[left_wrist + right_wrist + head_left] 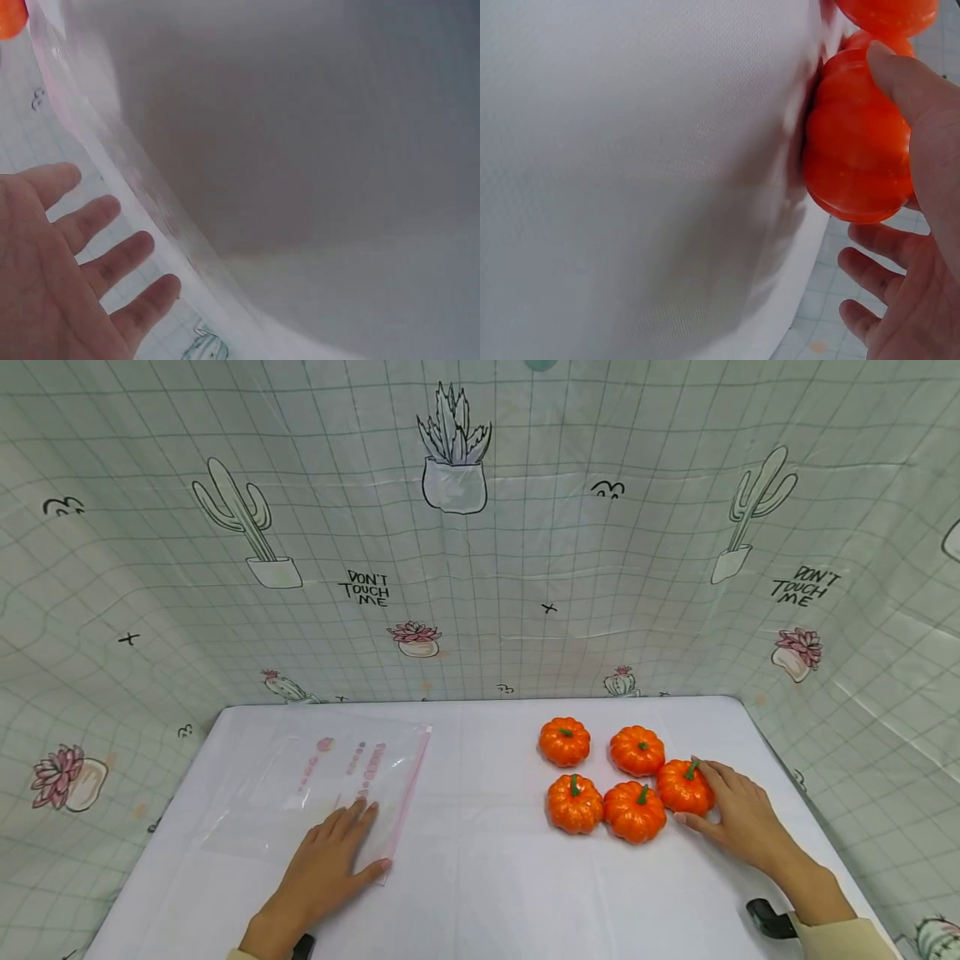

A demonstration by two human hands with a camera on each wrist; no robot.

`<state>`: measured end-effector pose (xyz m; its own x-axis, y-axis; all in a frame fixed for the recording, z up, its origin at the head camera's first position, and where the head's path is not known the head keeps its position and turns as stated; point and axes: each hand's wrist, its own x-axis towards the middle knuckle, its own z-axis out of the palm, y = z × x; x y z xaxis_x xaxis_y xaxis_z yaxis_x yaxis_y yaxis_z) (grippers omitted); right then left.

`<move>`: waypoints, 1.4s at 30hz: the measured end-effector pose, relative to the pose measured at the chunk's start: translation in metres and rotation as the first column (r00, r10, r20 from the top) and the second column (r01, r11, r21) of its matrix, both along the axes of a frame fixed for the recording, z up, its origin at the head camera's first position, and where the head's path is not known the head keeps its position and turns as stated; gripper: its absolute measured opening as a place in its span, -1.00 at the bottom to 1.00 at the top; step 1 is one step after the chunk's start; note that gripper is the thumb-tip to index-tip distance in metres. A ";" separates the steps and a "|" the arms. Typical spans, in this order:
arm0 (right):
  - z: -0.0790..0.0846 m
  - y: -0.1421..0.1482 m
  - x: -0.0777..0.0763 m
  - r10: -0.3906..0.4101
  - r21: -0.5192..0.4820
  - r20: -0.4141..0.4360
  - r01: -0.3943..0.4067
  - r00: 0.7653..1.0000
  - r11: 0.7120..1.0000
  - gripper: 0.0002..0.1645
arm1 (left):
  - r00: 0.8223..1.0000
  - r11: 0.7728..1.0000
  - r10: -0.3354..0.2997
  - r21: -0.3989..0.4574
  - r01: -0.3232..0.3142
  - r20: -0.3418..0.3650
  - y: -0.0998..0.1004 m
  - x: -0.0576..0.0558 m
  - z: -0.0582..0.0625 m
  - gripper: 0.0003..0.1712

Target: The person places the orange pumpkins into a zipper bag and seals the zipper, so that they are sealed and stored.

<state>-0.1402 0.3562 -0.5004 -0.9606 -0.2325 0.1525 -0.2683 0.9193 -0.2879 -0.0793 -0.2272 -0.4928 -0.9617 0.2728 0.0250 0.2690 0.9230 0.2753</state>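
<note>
My right hand (742, 817) is at the rightmost small orange pumpkin (682, 787), thumb on its near side and index finger by its green stem. In the right wrist view the thumb lies along this pumpkin (855, 142), one finger passes behind it, and the other fingers are spread apart from it. My left hand (322, 868) rests with spread fingers on the near right part of a clear plastic zip bag (262, 785), which lies flat, with pink print and a pink strip along its right edge.
Several other orange pumpkins stand close by: two at the back, a left one (565, 742) and a right one (637, 751), and two in front, a left one (574, 804) and a right one (635, 812). A white cloth covers the table (480, 893). A cactus-print curtain (480, 568) hangs behind.
</note>
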 end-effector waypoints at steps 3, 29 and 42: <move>-0.001 0.000 0.000 -0.001 -0.003 -0.011 0.001 1.000 1.000 0.08 | 1.000 1.000 0.004 0.006 -0.005 0.027 0.005 0.001 0.001 -0.01; 0.001 -0.001 0.001 -0.007 -0.011 -0.002 0.007 1.000 1.000 0.05 | 0.999 0.999 0.050 0.002 -0.050 0.001 0.024 0.004 0.001 -0.32; 0.001 -0.002 0.001 -0.015 -0.019 0.016 0.016 1.000 1.000 0.06 | 0.997 0.997 0.068 0.034 -0.069 0.030 0.023 0.005 0.003 -0.42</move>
